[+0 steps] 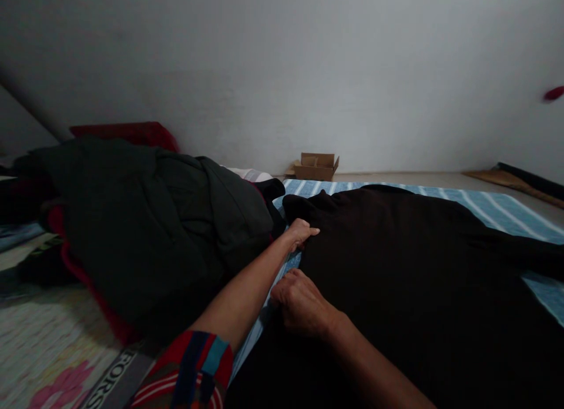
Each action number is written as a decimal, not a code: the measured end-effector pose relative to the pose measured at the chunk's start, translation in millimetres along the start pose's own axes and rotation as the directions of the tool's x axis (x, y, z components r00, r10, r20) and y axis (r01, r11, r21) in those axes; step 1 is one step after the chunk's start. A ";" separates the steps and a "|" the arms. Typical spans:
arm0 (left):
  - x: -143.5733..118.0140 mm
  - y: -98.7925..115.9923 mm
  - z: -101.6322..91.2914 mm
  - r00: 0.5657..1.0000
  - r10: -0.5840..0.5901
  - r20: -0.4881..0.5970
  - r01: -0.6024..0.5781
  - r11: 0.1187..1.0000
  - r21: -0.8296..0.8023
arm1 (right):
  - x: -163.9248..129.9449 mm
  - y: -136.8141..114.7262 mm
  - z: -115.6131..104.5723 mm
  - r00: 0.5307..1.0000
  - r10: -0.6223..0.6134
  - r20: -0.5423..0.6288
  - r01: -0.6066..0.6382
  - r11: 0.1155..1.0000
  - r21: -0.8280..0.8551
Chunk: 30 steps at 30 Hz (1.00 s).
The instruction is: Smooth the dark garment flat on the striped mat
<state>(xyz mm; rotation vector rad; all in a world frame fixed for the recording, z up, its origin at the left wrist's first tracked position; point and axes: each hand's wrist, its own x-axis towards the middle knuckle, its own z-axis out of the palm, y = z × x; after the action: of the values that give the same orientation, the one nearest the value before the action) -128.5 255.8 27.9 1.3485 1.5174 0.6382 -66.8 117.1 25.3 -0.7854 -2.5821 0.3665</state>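
Observation:
A large black garment [423, 291] lies spread over a blue striped sheet [524, 212], one sleeve stretching out to the right. My left hand [300, 233] pinches its left edge near the top, the thumb lying on the cloth. Closer to me, my right hand [299, 300] is closed in a fist on the same edge, gripping the fabric. Beside my left forearm rises a heap of dark green and black clothes [176, 215] with red edging.
A small open cardboard box [316, 167] stands by the white wall [352, 74]. Behind the clothes heap sits a red item [127, 133]. A flower-patterned cover [57, 338] lies at lower left. Flat dark and brown pieces [524, 183] lie at far right.

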 end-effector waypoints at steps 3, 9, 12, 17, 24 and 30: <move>-1.1 -1.2 0.5 1.000 0.003 -0.017 -0.004 1.000 -0.011 | 0.7 -5.8 -1.0 1.000 -0.006 0.029 0.006 1.000 -0.025; -2.5 -1.8 2.9 0.999 0.035 -0.021 -0.035 0.999 -0.032 | 3.4 -20.9 -5.2 0.987 -0.077 0.143 0.087 0.994 -0.072; 0.2 -0.8 3.7 0.998 0.050 -0.029 -0.050 0.998 -0.022 | 4.6 -26.9 -6.5 0.980 -0.113 0.162 0.114 0.993 0.001; 4.2 0.5 4.2 0.997 0.059 -0.042 -0.058 0.998 0.026 | 4.2 -29.6 -4.8 0.984 -0.107 0.146 0.078 0.979 0.191; 10.7 0.5 3.2 0.982 0.139 -0.127 -0.110 0.971 0.213 | 4.6 -30.3 15.7 0.997 -0.067 0.041 0.061 0.988 0.144; 16.0 3.6 0.3 0.968 0.210 -0.138 -0.133 0.893 0.430 | 4.2 -30.0 30.8 0.998 0.003 -0.061 0.021 0.923 0.384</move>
<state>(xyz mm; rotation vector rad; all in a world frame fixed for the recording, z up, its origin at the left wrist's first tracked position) -125.3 271.8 25.8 1.8085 1.7626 0.5763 -98.1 91.5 10.4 -0.6291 -2.3460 0.8049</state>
